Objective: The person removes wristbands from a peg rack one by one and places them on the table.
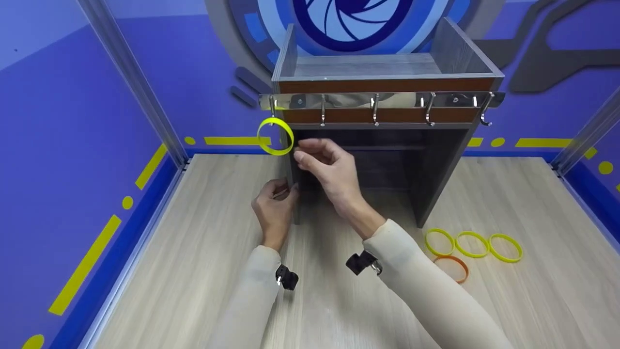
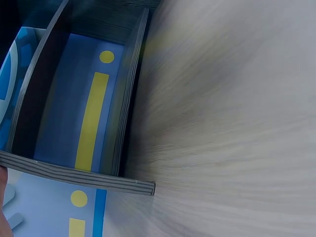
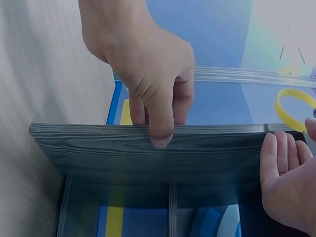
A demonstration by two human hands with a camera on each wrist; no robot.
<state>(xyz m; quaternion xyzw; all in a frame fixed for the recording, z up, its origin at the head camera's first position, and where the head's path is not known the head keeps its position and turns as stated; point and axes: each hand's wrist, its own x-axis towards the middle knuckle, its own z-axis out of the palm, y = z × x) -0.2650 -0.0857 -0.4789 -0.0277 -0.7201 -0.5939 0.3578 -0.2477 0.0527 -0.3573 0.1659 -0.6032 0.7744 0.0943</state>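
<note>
A yellow wristband (image 1: 275, 136) hangs at the leftmost metal hook (image 1: 272, 104) of a small grey wooden shelf unit (image 1: 387, 80). My right hand (image 1: 332, 172) is just to the right of that band, its fingers loosely bent and nothing between them. In the right wrist view, the fingers of this right hand (image 3: 286, 182) lie close along the unit's side panel, below the yellow band (image 3: 286, 111). Lower down, my left hand (image 1: 275, 208) grips the left side panel (image 3: 207, 143), thumb on one face and fingers behind the other.
Three yellow wristbands (image 1: 472, 244) and one orange wristband (image 1: 457, 269) lie on the wooden tabletop (image 1: 537, 300) at the right. Several hooks run along the metal rail (image 1: 356, 100). Blue panelled walls (image 1: 97, 121) enclose the table.
</note>
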